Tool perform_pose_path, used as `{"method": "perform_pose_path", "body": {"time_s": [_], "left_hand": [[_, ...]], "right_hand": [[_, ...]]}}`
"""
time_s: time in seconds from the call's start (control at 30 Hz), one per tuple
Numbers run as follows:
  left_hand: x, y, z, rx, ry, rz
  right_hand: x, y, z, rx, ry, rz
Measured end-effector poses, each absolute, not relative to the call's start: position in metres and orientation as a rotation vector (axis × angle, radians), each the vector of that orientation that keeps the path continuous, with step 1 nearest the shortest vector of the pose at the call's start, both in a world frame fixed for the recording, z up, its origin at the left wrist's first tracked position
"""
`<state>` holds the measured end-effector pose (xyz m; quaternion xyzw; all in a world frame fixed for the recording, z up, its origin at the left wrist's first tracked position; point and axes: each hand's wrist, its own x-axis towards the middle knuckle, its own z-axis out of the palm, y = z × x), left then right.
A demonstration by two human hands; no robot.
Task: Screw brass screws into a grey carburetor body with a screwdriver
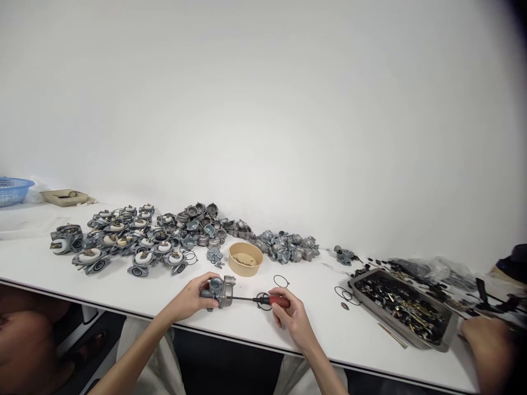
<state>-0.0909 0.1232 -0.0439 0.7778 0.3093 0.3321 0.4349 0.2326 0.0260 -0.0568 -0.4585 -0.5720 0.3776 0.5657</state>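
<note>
My left hand is closed around a grey metal carburetor just above the table's front part. In my right hand is a screwdriver with a red and black handle, held level. Its long shaft points left and its tip meets the right side of the carburetor; the exact contact is too small to make out. A black rubber ring lies on the table behind the screwdriver. Beyond my hands stands a round tan paper bowl with small screws in the bottom.
Carburetor bodies with white floats crowd the left; metal bowl castings are piled behind. More castings lie right of the bowl. A metal tray of small parts sits at right, near another person's arm. Another person's knee shows lower left.
</note>
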Motion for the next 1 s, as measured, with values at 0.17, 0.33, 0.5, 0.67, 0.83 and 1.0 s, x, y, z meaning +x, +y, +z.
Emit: {"method": "perform_pose_path", "body": {"time_s": [0.17,0.33,0.5,0.67,0.83,1.0], "left_hand": [[-0.09,0.127,-0.051,1.886,0.77,0.851],[-0.089,0.128,-0.055,1.83,0.774,0.874],[-0.086,0.128,-0.055,1.811,0.787,0.886],[-0.086,0.126,-0.054,1.869,0.74,0.883],[-0.086,0.125,-0.053,1.925,0.691,0.879],[-0.087,0.125,-0.052,1.97,0.694,0.884]], "right_hand": [[0.23,0.026,-0.055,-1.129,-1.335,0.852],[0.232,0.023,-0.056,-1.094,-1.368,0.832],[0.237,0.035,-0.064,-1.151,-1.372,0.759],[0.236,0.036,-0.07,-1.162,-1.376,0.703],[0.234,0.029,-0.066,-1.103,-1.388,0.61],[0.234,0.028,-0.056,-1.171,-1.371,0.645]]}}
